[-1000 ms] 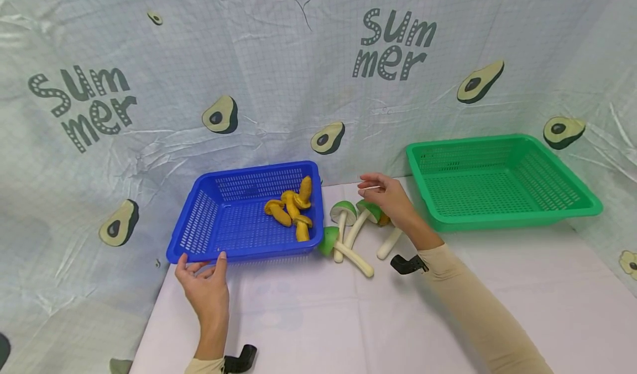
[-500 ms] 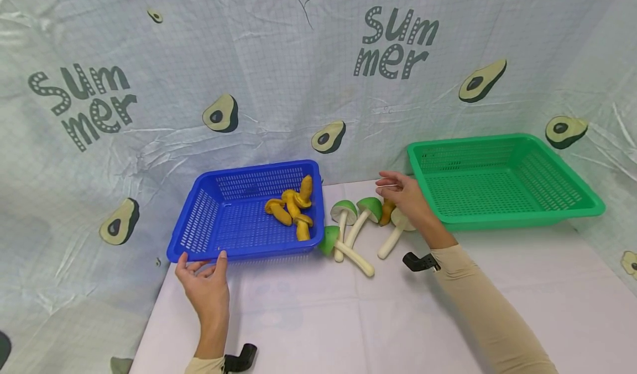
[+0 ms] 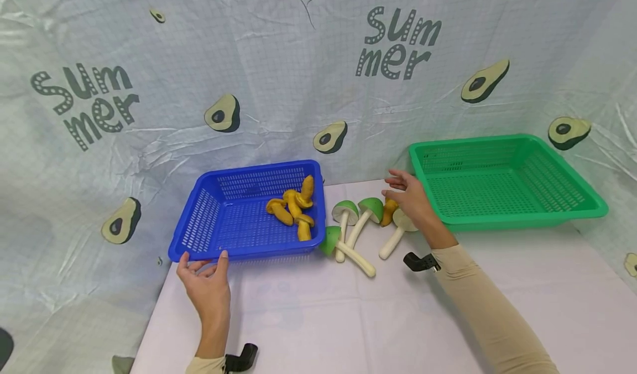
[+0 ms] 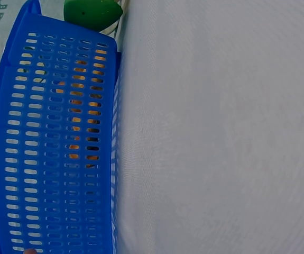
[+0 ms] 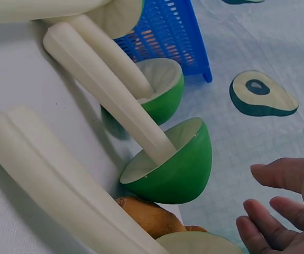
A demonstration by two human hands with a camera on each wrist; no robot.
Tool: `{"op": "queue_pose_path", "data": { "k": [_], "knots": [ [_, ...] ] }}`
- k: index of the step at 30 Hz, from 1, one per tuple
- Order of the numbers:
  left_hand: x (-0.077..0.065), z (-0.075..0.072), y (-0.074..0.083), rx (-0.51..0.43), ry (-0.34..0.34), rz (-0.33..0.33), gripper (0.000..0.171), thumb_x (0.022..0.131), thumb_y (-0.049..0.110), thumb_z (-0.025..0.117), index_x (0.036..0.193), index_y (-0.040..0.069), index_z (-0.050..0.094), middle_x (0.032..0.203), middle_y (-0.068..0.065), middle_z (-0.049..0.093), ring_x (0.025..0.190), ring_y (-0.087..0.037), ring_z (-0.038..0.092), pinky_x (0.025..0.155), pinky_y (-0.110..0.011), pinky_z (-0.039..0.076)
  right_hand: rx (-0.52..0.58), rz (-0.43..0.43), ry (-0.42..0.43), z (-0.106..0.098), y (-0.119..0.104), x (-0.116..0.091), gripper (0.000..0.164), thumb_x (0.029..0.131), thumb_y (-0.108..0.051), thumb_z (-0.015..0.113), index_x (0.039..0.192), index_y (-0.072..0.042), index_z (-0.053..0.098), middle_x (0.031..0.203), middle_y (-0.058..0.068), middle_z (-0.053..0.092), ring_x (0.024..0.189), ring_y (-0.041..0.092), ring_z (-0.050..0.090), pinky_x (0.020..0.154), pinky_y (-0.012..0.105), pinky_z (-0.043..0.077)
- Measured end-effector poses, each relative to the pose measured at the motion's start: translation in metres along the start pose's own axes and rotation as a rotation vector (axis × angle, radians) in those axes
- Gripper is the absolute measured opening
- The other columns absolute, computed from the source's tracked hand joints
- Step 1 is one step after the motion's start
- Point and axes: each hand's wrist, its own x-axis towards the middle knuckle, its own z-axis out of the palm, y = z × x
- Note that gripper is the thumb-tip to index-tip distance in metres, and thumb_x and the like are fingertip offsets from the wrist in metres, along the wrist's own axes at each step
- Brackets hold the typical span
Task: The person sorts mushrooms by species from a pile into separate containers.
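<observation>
Blue basket: sits at the far left corner of the table [image 3: 318,313], its near rim [image 3: 269,249] toward the person.
In the blue basket: four yellow mushrooms [image 3: 294,208], bunched along the right wall; in the left wrist view, orange-yellow patches show through the slots.
Green basket [image 3: 512,219]: stands at the table's far right corner, its slotted floor and walls in view.
Between the baskets, near the far edge: three green-capped mushrooms [image 3: 370,207] with long white stems; the nearest has its cap just beside the blue basket's near right corner and its stem across another's.
Pale-capped mushroom [image 3: 392,243]: near the green basket, stem pointing to the table's near edge.
Loose yellow mushroom [image 3: 387,216]: between that pale cap and the rightmost green cap.
Left hand [image 3: 207,290]: thumb and fingers spread, tips touching the blue basket's near rim by its left corner.
Right hand [image 3: 410,199]: wide, thumb apart from the fingers, over the loose yellow mushroom.
</observation>
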Motion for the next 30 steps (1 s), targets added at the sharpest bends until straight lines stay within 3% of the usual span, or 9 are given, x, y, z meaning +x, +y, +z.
{"op": "queue_pose_path", "data": {
  "k": [2,5,10,15,23,30],
  "knots": [
    [0.0,0.0,-0.001,0.0,0.001,0.002,0.083,0.094,0.029,0.074,0.157,0.012,0.022,0.112,0.001,0.044,0.085,-0.007,0.054,0.066,-0.008,0.045,-0.026,0.008,-0.004,0.0,0.0,0.0,0.065,0.097,-0.009,0.068,0.155,-0.004,0.037,0.148,0.021,0.051,0.142,0.038,0.043,0.109,0.045,0.044],
    [0.0,0.0,-0.001,-0.003,0.001,0.006,0.084,0.094,0.029,0.074,0.158,0.012,0.022,0.112,0.001,0.044,0.084,-0.007,0.054,0.066,-0.009,0.045,-0.073,0.025,-0.02,0.0,-0.001,0.0,0.066,0.098,-0.009,0.066,0.156,-0.002,0.035,0.152,0.023,0.046,0.145,0.041,0.037,0.113,0.051,0.039],
    [0.001,0.0,0.0,-0.008,-0.004,0.006,0.083,0.094,0.028,0.074,0.157,0.013,0.022,0.117,-0.006,0.046,0.084,-0.007,0.054,0.067,-0.008,0.045,-0.164,0.075,-0.056,0.0,-0.002,0.001,0.067,0.098,-0.009,0.063,0.156,0.003,0.031,0.153,0.031,0.041,0.144,0.047,0.036,0.114,0.052,0.038],
    [0.0,0.0,0.0,-0.01,-0.007,0.004,0.083,0.095,0.027,0.073,0.157,0.012,0.021,0.119,-0.01,0.046,0.084,-0.006,0.054,0.067,-0.008,0.045,-0.175,0.106,-0.09,0.001,-0.003,-0.001,0.066,0.098,-0.005,0.062,0.155,0.004,0.03,0.152,0.031,0.04,0.137,0.045,0.047,0.109,0.051,0.044],
    [0.0,0.0,-0.001,0.004,-0.009,0.01,0.083,0.095,0.028,0.072,0.158,0.013,0.02,0.118,-0.008,0.045,0.085,-0.008,0.053,0.067,-0.008,0.045,-0.162,0.01,-0.129,0.008,-0.005,-0.007,0.055,0.097,0.004,0.061,0.148,0.007,0.041,0.146,0.029,0.047,0.128,0.042,0.056,0.102,0.047,0.051],
    [0.001,0.001,-0.001,-0.013,-0.005,0.002,0.083,0.094,0.027,0.073,0.157,0.012,0.022,0.112,0.0,0.044,0.085,-0.008,0.054,0.067,-0.008,0.045,-0.134,-0.088,-0.12,0.016,-0.007,-0.009,0.061,0.095,0.009,0.058,0.152,0.005,0.035,0.154,0.028,0.038,0.144,0.044,0.035,0.114,0.057,0.035]
  ]
}}
